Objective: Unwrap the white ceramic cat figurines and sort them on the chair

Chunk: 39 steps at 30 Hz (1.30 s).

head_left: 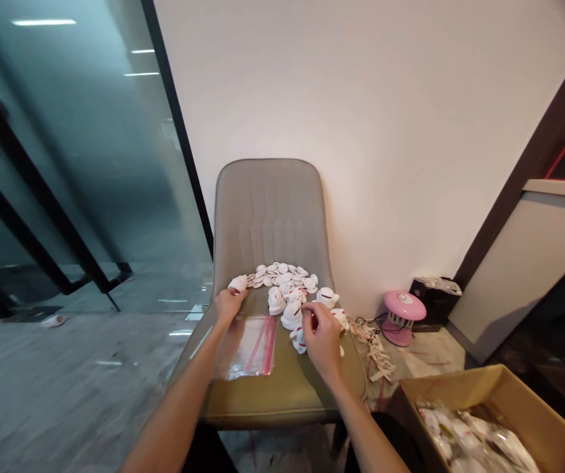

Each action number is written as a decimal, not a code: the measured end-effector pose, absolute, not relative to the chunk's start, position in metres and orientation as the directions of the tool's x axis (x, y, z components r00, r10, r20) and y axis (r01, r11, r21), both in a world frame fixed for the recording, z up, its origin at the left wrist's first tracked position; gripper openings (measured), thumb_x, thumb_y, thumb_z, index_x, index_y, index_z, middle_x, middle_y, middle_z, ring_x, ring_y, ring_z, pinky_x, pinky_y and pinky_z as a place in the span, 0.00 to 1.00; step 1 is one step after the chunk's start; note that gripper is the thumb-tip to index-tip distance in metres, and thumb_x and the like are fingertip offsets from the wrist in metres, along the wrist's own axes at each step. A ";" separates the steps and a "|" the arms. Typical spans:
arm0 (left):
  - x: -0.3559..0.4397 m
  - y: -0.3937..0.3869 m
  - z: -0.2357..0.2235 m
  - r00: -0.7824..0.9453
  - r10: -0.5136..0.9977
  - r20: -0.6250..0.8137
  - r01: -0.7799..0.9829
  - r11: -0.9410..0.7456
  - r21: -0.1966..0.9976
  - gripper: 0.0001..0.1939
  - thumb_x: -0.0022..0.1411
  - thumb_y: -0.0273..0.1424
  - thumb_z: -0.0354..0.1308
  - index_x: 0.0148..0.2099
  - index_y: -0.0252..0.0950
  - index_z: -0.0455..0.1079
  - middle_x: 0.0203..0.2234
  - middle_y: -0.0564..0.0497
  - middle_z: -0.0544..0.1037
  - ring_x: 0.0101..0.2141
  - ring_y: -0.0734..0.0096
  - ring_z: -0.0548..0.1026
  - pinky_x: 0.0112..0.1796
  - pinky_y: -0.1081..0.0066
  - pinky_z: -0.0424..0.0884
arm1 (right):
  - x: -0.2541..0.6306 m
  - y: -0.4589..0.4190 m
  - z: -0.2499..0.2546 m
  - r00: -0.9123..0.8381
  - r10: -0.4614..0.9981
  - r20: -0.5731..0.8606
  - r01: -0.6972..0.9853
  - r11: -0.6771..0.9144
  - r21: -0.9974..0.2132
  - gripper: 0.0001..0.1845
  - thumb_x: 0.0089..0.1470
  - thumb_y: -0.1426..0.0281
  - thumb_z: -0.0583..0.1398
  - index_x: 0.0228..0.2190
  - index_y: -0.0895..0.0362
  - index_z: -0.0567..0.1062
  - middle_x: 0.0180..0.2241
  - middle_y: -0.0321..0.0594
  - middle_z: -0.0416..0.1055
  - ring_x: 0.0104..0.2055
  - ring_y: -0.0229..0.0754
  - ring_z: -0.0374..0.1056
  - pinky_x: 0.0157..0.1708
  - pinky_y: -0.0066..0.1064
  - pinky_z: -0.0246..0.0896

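At the left edge of the chair seat, my left hand [230,305] is closed on a small white figurine [238,283]. My right hand [322,334] is bent among the figurines, thumb and fingertips drawn together; what they hold, if anything, is hidden. Beside those fingertips stands a white figurine with a dark slot [292,314], and another slotted figurine [327,297] is behind the hand. Several of the figurines have red marks. Behind them spreads a heap of flat white discs [282,270]. Clear plastic bags [247,347] with pink strips lie between my forearms.
The padded chair [272,203] backs against a white wall. A cardboard box [523,401] of bagged white pieces stands at the lower right. Beyond the chair are a tangle of pale strips [378,355], a pink lamp-like device [403,315] and a black box [435,303]. Glass doors [90,164] are left.
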<state>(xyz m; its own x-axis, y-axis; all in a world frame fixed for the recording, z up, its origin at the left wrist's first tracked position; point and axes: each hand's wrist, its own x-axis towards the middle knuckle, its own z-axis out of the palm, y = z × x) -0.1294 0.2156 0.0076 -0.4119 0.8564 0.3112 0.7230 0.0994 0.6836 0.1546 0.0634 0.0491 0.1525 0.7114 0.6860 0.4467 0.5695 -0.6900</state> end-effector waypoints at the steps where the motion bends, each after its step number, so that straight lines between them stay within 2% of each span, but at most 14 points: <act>1: -0.128 0.217 0.008 -0.422 0.849 0.318 0.716 0.096 0.691 0.16 0.51 0.45 0.60 0.30 0.37 0.78 0.23 0.43 0.79 0.27 0.58 0.76 0.31 0.67 0.65 | 0.154 0.063 0.049 0.147 0.714 0.685 0.449 0.569 -0.689 0.12 0.61 0.76 0.53 0.37 0.55 0.76 0.34 0.40 0.74 0.37 0.43 0.70 0.39 0.34 0.62; 6: -0.118 0.212 0.021 -0.467 0.796 0.384 0.690 0.057 0.721 0.19 0.55 0.43 0.54 0.38 0.37 0.79 0.25 0.48 0.78 0.28 0.64 0.74 0.31 0.71 0.64 | 0.150 0.054 0.050 0.110 0.695 0.711 0.474 0.592 -0.652 0.13 0.61 0.76 0.52 0.39 0.55 0.76 0.34 0.41 0.74 0.37 0.43 0.70 0.39 0.33 0.63; 9: -0.107 0.201 0.038 -0.449 0.783 0.431 0.663 -0.031 0.748 0.19 0.55 0.43 0.54 0.37 0.36 0.79 0.23 0.51 0.76 0.27 0.67 0.72 0.31 0.72 0.63 | 0.145 0.048 0.051 0.106 0.675 0.730 0.481 0.607 -0.632 0.14 0.61 0.77 0.52 0.39 0.54 0.76 0.34 0.40 0.74 0.37 0.43 0.70 0.38 0.32 0.63; 14: -0.080 0.165 0.065 -0.421 0.831 0.362 0.420 -0.175 0.890 0.20 0.53 0.45 0.55 0.36 0.34 0.78 0.22 0.53 0.74 0.25 0.72 0.69 0.27 0.74 0.62 | 0.138 0.042 0.059 0.162 0.677 0.718 0.428 0.608 -0.669 0.12 0.62 0.74 0.53 0.40 0.55 0.76 0.34 0.40 0.73 0.35 0.42 0.69 0.37 0.33 0.64; 18: -0.051 0.118 0.074 -0.327 0.893 0.309 0.186 -0.259 0.948 0.20 0.54 0.46 0.58 0.37 0.34 0.76 0.28 0.51 0.77 0.27 0.73 0.69 0.27 0.75 0.62 | 0.136 0.039 0.067 0.231 0.697 0.679 0.291 0.616 -0.732 0.16 0.64 0.70 0.53 0.51 0.55 0.72 0.48 0.47 0.71 0.41 0.43 0.70 0.40 0.34 0.68; 21: -0.027 0.083 0.075 -0.186 0.932 0.312 0.118 -0.294 0.948 0.16 0.55 0.44 0.60 0.34 0.35 0.75 0.26 0.53 0.75 0.26 0.74 0.68 0.27 0.76 0.62 | 0.141 0.042 0.067 0.217 0.734 0.644 0.143 0.628 -0.765 0.25 0.64 0.67 0.53 0.62 0.53 0.62 0.58 0.51 0.64 0.46 0.43 0.72 0.37 0.33 0.71; 23: -0.013 0.067 0.076 -0.106 0.949 0.297 0.107 -0.286 0.952 0.15 0.54 0.43 0.62 0.31 0.35 0.74 0.24 0.54 0.73 0.25 0.74 0.68 0.27 0.75 0.62 | 0.146 0.044 0.064 0.170 0.758 0.630 0.083 0.626 -0.775 0.28 0.64 0.66 0.54 0.64 0.52 0.59 0.61 0.52 0.62 0.49 0.44 0.71 0.38 0.33 0.72; 27: 0.005 0.057 0.079 -0.054 0.957 0.284 0.103 -0.277 0.955 0.12 0.53 0.41 0.62 0.29 0.36 0.74 0.22 0.54 0.72 0.25 0.73 0.67 0.27 0.74 0.62 | 0.158 0.043 0.058 0.090 0.759 0.645 0.153 0.629 -0.762 0.26 0.61 0.67 0.58 0.60 0.52 0.66 0.59 0.49 0.66 0.52 0.47 0.69 0.45 0.36 0.71; 32: 0.015 0.061 0.076 -0.019 0.958 0.285 -0.001 -0.285 0.958 0.11 0.54 0.38 0.63 0.28 0.35 0.74 0.22 0.54 0.70 0.24 0.74 0.65 0.26 0.75 0.61 | 0.162 0.039 0.060 0.110 0.745 0.658 0.252 0.619 -0.744 0.29 0.56 0.69 0.62 0.59 0.51 0.68 0.56 0.47 0.66 0.56 0.48 0.65 0.49 0.38 0.68; 35: 0.021 0.061 0.072 0.009 0.962 0.274 -0.073 -0.273 0.959 0.13 0.56 0.39 0.62 0.29 0.34 0.73 0.22 0.54 0.69 0.24 0.76 0.64 0.25 0.76 0.60 | 0.162 0.042 0.061 0.127 0.757 0.641 0.222 0.609 -0.762 0.28 0.55 0.66 0.64 0.58 0.50 0.69 0.53 0.45 0.65 0.55 0.47 0.65 0.50 0.37 0.68; 39: 0.034 0.052 0.072 -0.017 0.958 0.287 -0.108 -0.288 0.952 0.14 0.58 0.40 0.62 0.36 0.33 0.75 0.28 0.52 0.74 0.27 0.74 0.68 0.27 0.76 0.64 | 0.160 0.049 0.057 0.179 0.792 0.584 0.080 0.579 -0.811 0.28 0.54 0.62 0.65 0.56 0.51 0.69 0.54 0.45 0.65 0.53 0.46 0.67 0.48 0.34 0.68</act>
